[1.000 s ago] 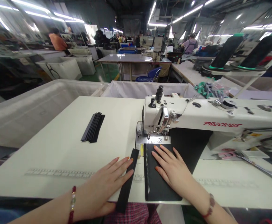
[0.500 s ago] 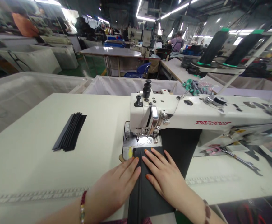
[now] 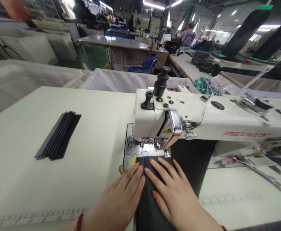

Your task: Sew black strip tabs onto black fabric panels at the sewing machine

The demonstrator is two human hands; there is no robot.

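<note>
My left hand [image 3: 122, 199] and my right hand [image 3: 172, 194] lie flat, fingers stretched out, side by side on a black fabric piece [image 3: 148, 205]. The fabric's front edge sits just short of the presser foot [image 3: 154, 146] of a white sewing machine [image 3: 203, 120]. My left fingertips rest along the fabric's left edge, where a narrow black strip lies against it. My right fingers press the fabric's middle, pointing toward the needle. More black fabric [image 3: 193, 160] spreads under the machine arm.
A stack of black strips [image 3: 58, 136] lies on the cream table [image 3: 34, 179] to the left. Scissors and tools [image 3: 248, 163] lie right of the machine. White fabric bins [image 3: 121, 81] stand behind the table. Other people work at far benches.
The black strip, apart from the fabric a second ago, now lies against its left edge. Both hands slid the pieces forward to the presser foot, and my head moved closer.
</note>
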